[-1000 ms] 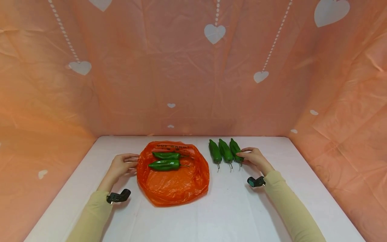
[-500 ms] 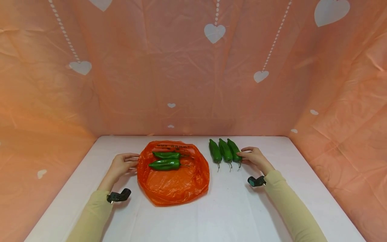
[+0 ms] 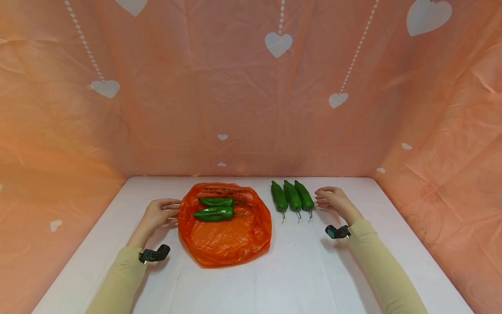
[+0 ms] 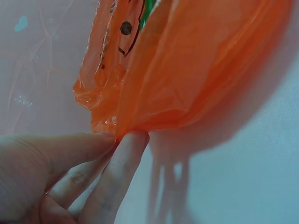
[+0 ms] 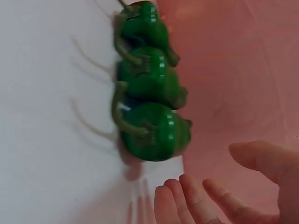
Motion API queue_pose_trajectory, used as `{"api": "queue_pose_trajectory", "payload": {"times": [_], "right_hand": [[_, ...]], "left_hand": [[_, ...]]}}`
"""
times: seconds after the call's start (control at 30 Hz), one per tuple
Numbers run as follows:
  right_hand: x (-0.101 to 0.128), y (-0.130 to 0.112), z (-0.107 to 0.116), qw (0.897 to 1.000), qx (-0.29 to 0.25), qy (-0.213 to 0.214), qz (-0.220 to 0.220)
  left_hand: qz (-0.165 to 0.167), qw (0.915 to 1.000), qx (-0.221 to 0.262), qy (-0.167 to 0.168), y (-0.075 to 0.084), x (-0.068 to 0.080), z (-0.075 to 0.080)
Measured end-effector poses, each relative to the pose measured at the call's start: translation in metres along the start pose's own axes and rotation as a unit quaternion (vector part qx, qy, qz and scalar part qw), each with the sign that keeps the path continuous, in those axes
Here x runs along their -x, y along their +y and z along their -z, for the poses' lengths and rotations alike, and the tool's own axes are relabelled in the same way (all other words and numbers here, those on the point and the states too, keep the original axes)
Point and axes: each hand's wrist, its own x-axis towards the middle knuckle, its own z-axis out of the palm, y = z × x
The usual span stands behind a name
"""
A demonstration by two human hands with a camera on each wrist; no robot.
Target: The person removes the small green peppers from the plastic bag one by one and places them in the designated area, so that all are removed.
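My left hand (image 3: pixel 157 216) pinches the left edge of an orange plastic bag (image 3: pixel 219 248) between thumb and fingers, as the left wrist view shows at the bag's edge (image 4: pixel 135 112). Two green peppers (image 3: pixel 213 213) lie sideways on the bag, stems to the right. Right of the bag, three more green peppers (image 3: pixel 292 196) sit side by side on the table, stems toward me. Just right of the rightmost pepper (image 5: pixel 152 133), my right hand (image 3: pixel 333 201) is apart from it, thumb and fingers spread with nothing between them.
The white table (image 3: pixel 274 283) ends at a pink curtain (image 3: pixel 251 109) with heart prints, which also rises on both sides. Dark cameras are strapped at the left wrist (image 3: pixel 153 254) and right wrist (image 3: pixel 337 232).
The rightmost pepper has shifted left against the middle one of its row. My right hand has let go of it and moved off to the right. My left hand stays put.
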Motion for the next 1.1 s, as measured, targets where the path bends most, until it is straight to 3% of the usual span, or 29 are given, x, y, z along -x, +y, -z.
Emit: {"api": "queue_pose_trajectory", "payload": {"times": [0.57,1.1], "right_hand": [[0.003,-0.021,0.006,0.999,-0.009,-0.019,0.030],[0.004,-0.050,-0.008,0.993,-0.029,-0.082,0.084]], "left_hand": [[-0.014,0.9999,-0.001,-0.002,-0.001,-0.001,0.001],[-0.010,0.9997,0.019,-0.015,-0.002,-0.001,0.002]]}}
